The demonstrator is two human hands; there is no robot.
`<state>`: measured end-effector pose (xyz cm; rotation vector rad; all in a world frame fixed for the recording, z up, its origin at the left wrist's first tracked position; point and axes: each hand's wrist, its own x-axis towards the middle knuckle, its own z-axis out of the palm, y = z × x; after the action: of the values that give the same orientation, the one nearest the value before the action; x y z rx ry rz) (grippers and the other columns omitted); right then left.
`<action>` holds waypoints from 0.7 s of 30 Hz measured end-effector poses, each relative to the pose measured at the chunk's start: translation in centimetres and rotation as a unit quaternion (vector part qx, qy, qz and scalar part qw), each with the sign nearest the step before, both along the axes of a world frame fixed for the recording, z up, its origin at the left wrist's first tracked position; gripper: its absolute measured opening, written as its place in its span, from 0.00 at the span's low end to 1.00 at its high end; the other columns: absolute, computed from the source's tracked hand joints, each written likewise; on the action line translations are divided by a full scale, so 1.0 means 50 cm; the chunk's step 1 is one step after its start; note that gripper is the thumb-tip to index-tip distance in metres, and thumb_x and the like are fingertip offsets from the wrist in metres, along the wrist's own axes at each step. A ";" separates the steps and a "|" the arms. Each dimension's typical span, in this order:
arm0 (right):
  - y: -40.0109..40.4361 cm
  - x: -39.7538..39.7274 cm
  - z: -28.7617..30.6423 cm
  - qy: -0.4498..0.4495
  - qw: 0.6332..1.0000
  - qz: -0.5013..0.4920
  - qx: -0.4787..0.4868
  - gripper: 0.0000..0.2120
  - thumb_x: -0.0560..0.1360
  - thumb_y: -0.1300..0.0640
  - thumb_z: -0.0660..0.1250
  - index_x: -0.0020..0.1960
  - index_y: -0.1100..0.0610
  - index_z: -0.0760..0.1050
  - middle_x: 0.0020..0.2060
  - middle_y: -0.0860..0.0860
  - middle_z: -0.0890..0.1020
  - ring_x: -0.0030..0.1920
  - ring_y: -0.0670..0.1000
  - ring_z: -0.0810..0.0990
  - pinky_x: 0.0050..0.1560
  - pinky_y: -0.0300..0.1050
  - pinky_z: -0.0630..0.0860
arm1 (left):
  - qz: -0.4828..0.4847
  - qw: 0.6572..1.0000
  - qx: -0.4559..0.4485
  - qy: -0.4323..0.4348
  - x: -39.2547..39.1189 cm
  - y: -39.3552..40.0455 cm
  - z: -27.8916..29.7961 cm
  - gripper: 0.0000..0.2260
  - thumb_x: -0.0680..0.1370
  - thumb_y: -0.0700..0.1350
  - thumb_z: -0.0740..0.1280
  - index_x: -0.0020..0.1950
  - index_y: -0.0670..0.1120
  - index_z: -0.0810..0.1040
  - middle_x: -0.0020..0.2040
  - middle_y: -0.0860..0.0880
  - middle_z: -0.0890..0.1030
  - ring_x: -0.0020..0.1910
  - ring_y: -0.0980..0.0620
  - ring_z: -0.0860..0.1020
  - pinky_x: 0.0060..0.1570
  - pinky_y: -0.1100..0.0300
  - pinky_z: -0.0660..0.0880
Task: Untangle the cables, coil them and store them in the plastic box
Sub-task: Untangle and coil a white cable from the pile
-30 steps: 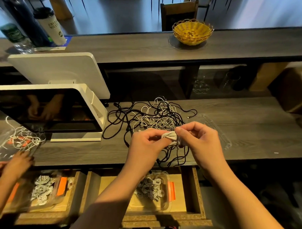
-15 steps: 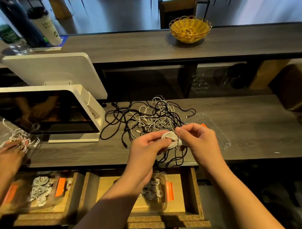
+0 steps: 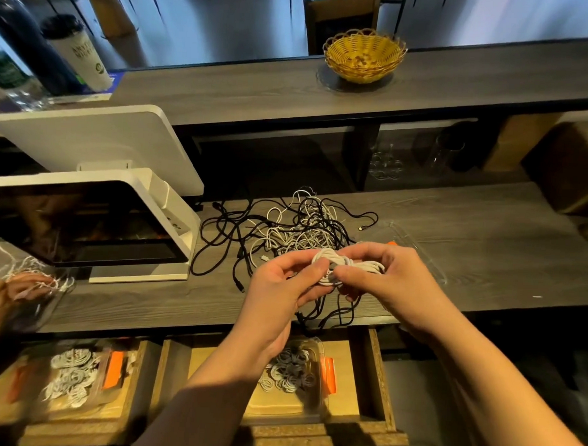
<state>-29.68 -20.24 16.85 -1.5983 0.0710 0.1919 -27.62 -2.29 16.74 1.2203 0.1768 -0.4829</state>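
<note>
**Coil nearly tied, risk is it springing loose**

Both hands hold one white coil (image 3: pixel 337 266) above the desk (image 3: pixel 485 249), just in front of the tangled pile (image 3: pixel 295 229) of black and white cables. Left hand (image 3: pixel 277 289) pinches the coil's left end, fingers curled round it. Right hand (image 3: pixel 387 279) grips the right side, thumb and fingers closed on the loops.

Risks, as I judge them:
- Loosen the pinch before the tail is tucked and the loops spring open.
- Black cables hang off the desk edge under the hands; a snag on them drags the pile toward the open drawer (image 3: pixel 377 376).
- The plastic box (image 3: pixel 317 367) in the drawer sits right under the left forearm, already holding coils, so a drop could miss it.

Hard to make out:
- Where the coil's free end or plug is; fingers cover it.
- The box's near side, hidden by the arm.
- A clear lid (image 3: pixel 424 257) by the right hand, barely readable.
- Another person's hand (image 3: pixel 17 290) at far left, cut off.
</note>
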 end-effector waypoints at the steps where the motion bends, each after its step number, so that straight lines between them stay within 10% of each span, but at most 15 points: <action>1: -0.003 0.003 -0.003 0.015 1.000 0.010 0.018 0.16 0.70 0.57 0.74 0.55 0.62 0.82 0.42 0.55 0.85 0.38 0.51 0.82 0.38 0.41 0.81 | 0.000 1.000 0.001 -0.006 0.001 -0.001 -0.003 0.15 0.69 0.44 0.74 0.55 0.43 0.84 0.51 0.43 0.86 0.48 0.51 0.85 0.44 0.65 0.80; 7: 0.000 0.010 -0.029 0.122 0.983 0.052 0.125 0.12 0.73 0.61 0.71 0.54 0.65 0.80 0.37 0.53 0.81 0.33 0.47 0.78 0.35 0.37 0.78 | -0.020 1.000 0.003 0.006 0.004 0.002 -0.030 0.13 0.69 0.43 0.73 0.53 0.45 0.84 0.48 0.47 0.87 0.44 0.54 0.84 0.43 0.64 0.80; 14: 0.027 0.014 -0.086 0.049 0.998 0.001 -0.030 0.05 0.76 0.59 0.72 0.51 0.59 0.80 0.38 0.55 0.80 0.33 0.48 0.77 0.34 0.42 0.77 | -0.059 0.970 0.236 -0.013 0.020 0.011 -0.060 0.15 0.76 0.51 0.73 0.38 0.43 0.75 0.28 0.48 0.75 0.24 0.53 0.71 0.27 0.59 0.73; 21: 0.028 0.013 -0.097 -0.004 0.999 0.011 -0.044 0.10 0.72 0.55 0.75 0.52 0.57 0.82 0.41 0.56 0.83 0.35 0.47 0.77 0.35 0.43 0.74 | -0.164 0.971 0.149 0.087 0.028 0.026 -0.040 0.14 0.80 0.49 0.68 0.47 0.38 0.83 0.33 0.46 0.81 0.29 0.54 0.76 0.31 0.63 0.76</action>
<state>-29.03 -18.84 11.99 -1.6880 0.0576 0.2016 -26.22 -1.01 14.76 1.5109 0.2027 -0.8775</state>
